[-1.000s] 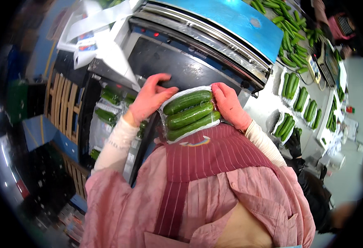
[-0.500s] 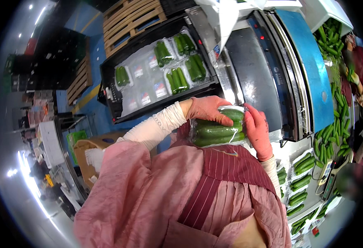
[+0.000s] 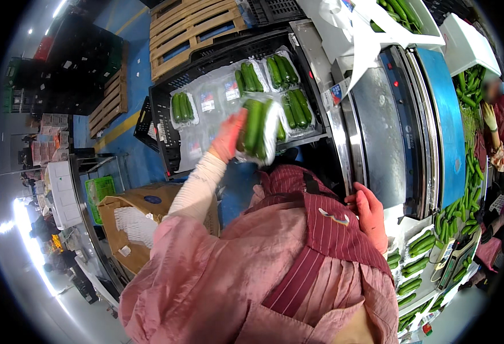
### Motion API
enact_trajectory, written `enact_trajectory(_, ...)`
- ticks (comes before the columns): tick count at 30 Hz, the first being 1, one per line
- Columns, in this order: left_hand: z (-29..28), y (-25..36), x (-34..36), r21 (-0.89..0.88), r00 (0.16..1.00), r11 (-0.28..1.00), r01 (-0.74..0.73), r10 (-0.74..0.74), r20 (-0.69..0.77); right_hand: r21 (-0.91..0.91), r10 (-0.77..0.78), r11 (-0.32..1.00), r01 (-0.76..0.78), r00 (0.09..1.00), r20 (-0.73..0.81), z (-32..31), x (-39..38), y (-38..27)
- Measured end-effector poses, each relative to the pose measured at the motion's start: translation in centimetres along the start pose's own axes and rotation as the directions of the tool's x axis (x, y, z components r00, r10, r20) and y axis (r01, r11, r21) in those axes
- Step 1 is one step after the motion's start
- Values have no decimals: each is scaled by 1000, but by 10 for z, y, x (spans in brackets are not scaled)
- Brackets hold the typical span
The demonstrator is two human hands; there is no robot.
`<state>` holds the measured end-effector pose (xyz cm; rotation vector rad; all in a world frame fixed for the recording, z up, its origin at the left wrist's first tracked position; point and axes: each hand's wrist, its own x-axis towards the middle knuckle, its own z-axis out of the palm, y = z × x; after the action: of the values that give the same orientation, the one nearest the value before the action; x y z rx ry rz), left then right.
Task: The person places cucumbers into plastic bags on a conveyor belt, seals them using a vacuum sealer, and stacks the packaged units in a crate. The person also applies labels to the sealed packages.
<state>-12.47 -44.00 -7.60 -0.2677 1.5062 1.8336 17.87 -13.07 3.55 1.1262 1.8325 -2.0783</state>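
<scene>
Left hand (image 3: 229, 137): grip grasping the cucumber pack (image 3: 254, 131), which is blurred
Cucumber pack: tilted, seen across the near edge of the black crate (image 3: 161, 109)
Right hand (image 3: 370, 217): grip released, fingers bent, beside the machine (image 3: 381, 155)
Packet labels (image 3: 207, 103): white with blue and red print, too small to read

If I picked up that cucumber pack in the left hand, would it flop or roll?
The cucumber pack probably wouldn't flop: thick cucumbers lie side by side in it. Packed together, they likely wouldn't roll. It seems manageable one-handed, since only the left hand holds it.
</scene>
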Motion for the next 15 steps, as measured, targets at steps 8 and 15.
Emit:
enact_trajectory(8,-178,-6,111,223,688,930,-293,367,-627,-397,-103,914,85,994,-22,46,36,-38)
enact_trajectory(15,-230,-1,168,503,637,852,-143,468,-613,-393,-9,919,-2,1000,-27,78,48,-69)
